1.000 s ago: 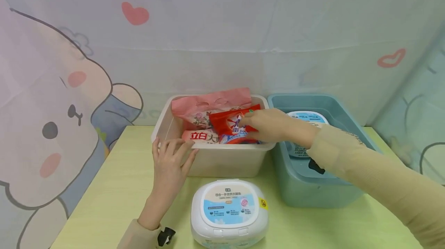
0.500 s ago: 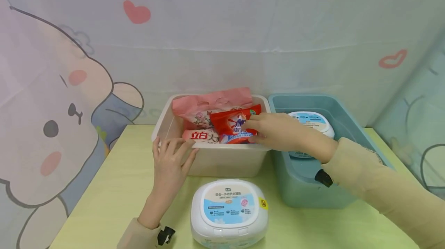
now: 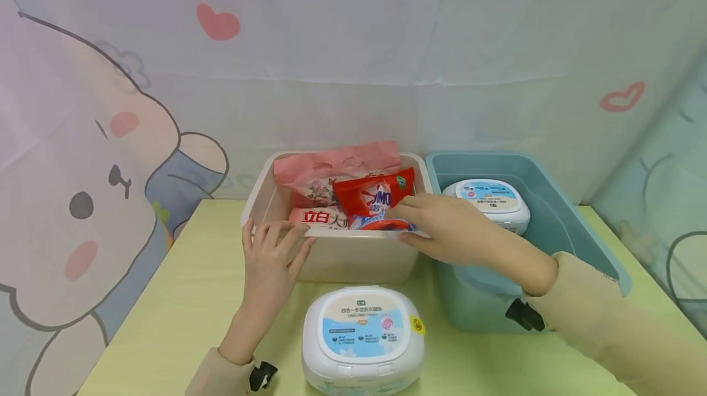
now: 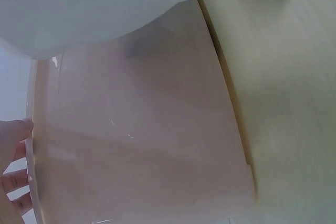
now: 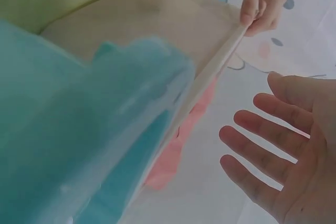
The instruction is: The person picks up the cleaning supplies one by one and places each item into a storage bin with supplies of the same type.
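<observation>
My left hand [image 3: 270,264] grips the front left rim of a cream storage bin [image 3: 353,259], fingers over the edge and thumb outside. The right wrist view shows this left hand [image 5: 265,1] pinching the rim. Over the bin's front right corner hovers my right hand [image 3: 450,227], its fingers spread and holding nothing in the right wrist view. A red laundry detergent bag [image 3: 370,193] lies in the bin just left of those fingers. Behind it leans a pink bag [image 3: 337,166] with handle holes, and a pink-and-white packet [image 3: 317,217] with red lettering sits at front left.
A teal bin [image 3: 494,313] stands right of the cream one, holding a white laundry pod box [image 3: 488,196]. A similar pod box [image 3: 361,368] sits on the yellow-green table [image 3: 182,298] in front. A printed cloth [image 3: 353,46] hangs behind.
My right hand has drawn back from the red detergent bag, down and to the right, uncovering more of its front. The left hand stays on the rim.
</observation>
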### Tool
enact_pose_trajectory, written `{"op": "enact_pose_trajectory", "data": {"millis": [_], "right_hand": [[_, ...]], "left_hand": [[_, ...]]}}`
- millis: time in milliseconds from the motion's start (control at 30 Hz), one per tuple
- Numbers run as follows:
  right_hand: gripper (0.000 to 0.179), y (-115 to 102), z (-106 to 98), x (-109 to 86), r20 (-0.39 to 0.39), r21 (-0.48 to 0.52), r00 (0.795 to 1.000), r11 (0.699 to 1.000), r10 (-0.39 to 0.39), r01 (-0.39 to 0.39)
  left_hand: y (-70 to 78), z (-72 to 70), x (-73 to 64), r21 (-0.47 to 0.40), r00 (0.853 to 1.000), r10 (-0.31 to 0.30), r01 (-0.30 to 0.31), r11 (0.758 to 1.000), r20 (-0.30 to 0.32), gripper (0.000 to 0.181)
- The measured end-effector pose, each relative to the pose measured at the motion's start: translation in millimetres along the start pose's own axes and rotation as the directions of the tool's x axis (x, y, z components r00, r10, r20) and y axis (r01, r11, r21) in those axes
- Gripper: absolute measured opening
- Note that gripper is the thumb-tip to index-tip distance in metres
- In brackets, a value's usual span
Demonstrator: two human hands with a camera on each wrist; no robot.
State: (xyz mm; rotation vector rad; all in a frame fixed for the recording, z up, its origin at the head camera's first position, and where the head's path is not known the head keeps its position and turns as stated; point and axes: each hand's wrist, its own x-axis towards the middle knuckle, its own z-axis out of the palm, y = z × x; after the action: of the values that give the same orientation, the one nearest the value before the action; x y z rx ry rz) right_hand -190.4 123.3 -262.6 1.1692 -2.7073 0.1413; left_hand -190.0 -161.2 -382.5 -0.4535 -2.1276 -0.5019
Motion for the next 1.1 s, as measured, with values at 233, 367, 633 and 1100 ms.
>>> {"op": "enact_pose_trajectory", "data": {"millis": [233, 367, 633, 1100], "right_hand": [[0.033, -2.3, 1.3, -16.3, -0.089, 0.033, 0.996, 0.999, -0.007, 0.01], [0.034, -1.6, -1.1, -26.7, -0.107, 0.09, 0.993, 0.995, 0.049, -0.039], [0.034, 3.6, 1.3, -46.7, -0.162, 0.169, 0.977, 0.979, 0.141, -0.113], [0.039, 8.9, 14.4, -86.9, -0.315, 0.155, 0.923, 0.971, 0.222, -0.181]], "left_hand": [[-0.7, 0.3, 0.2, -0.004, 1.0, 0.013, -0.013, 1.0, -0.01, 0.022], [-0.4, 0.2, 0.8, -0.008, 1.0, 0.011, -0.011, 1.0, -0.012, 0.023], [-1.2, -5.8, 2.3, 0.034, 0.999, 0.005, -0.006, 0.999, 0.038, 0.024], [0.9, -12.8, 6.6, 0.036, 0.998, 0.008, -0.01, 0.999, 0.066, 0.025]]}}
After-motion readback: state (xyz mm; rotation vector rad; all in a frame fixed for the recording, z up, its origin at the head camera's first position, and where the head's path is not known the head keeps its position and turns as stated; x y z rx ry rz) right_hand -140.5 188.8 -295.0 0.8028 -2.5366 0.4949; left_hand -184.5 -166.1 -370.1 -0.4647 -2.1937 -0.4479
